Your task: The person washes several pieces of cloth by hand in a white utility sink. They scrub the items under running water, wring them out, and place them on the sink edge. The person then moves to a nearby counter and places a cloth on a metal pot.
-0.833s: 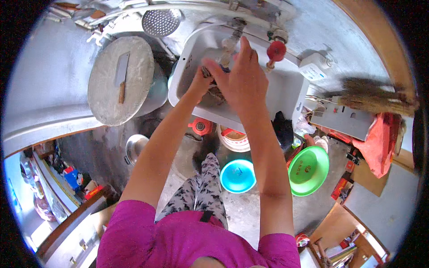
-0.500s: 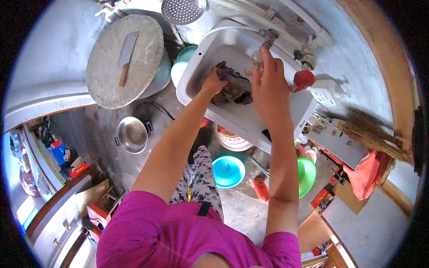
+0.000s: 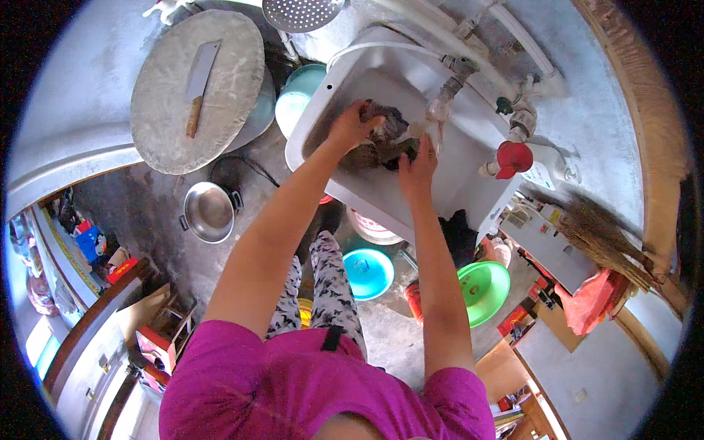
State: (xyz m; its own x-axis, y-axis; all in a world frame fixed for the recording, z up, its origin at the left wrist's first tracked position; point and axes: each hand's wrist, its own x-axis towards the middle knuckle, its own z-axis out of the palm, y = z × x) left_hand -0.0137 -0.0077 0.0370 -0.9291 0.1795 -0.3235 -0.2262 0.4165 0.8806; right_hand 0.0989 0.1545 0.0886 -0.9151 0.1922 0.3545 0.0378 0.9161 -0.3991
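A crumpled dark grey-brown cloth (image 3: 383, 152) lies in the white sink (image 3: 469, 158), wet-looking and bunched up. My left hand (image 3: 353, 127) grips it from the left side, fingers curled over the folds. At its right edge my right hand (image 3: 418, 167) closes on the cloth, thumb and fingers pointing up toward the tap; part of the grip is hidden. The tap (image 3: 458, 70) hangs over the sink just above my right hand, with a clear piece (image 3: 438, 110) at its spout. Water seems to fall between the spout and the cloth.
A cleaver (image 3: 200, 84) rests on a round board (image 3: 165, 132) to the left. On the floor stand a steel pot (image 3: 209, 213), a blue basin (image 3: 368, 273) and a green basin (image 3: 485, 293). A red-handled valve (image 3: 513, 158) juts out right of the sink; a broom (image 3: 598, 231) leans beyond.
My right hand has come down from the tap to the cloth. The left hand stays on the cloth. A dark cloth at the sink's front edge shows now beside my right forearm.
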